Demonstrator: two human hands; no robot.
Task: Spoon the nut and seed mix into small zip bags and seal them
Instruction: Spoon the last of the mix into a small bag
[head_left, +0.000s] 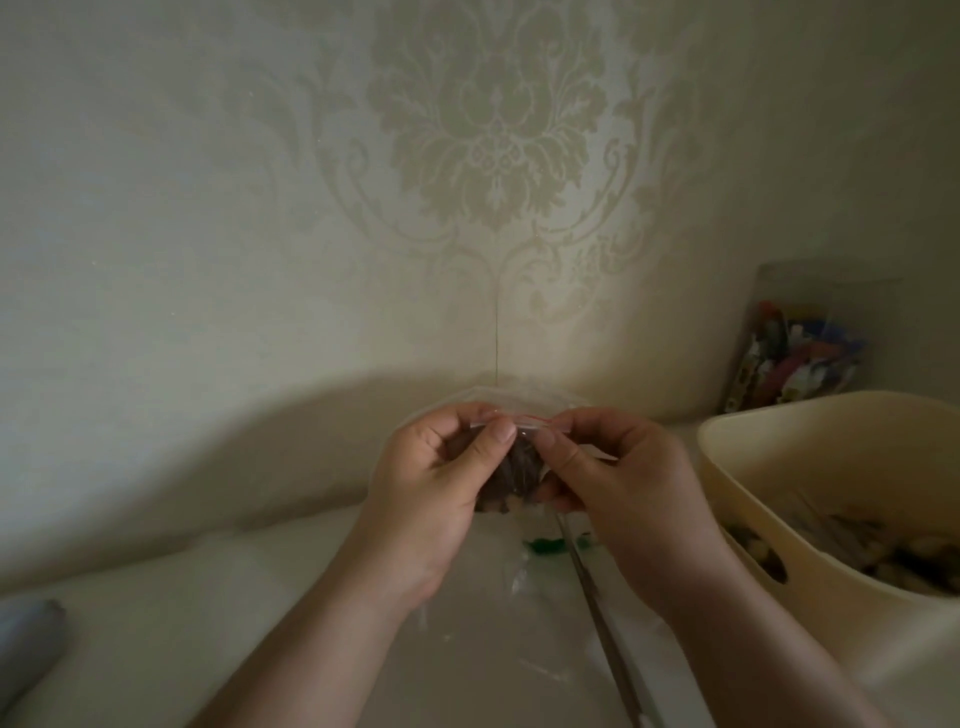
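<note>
Both my hands are up over the table (208, 597), left hand (441, 467) and right hand (618, 478) each pinching the red-striped zip edge of the small zip bag (511, 467), dark nut mix inside. The cream tub (769, 499) of mix sits just right.

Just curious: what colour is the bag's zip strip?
Red, on the bag's zip strip, in the head view.

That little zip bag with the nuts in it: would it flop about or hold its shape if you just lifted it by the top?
Probably floppy: the zip bag is thin clear film, and both the left hand and right hand pinch its top. The dark mix sits low, so it likely hangs bottom-heavy. The smooth film may be slippery.
</note>
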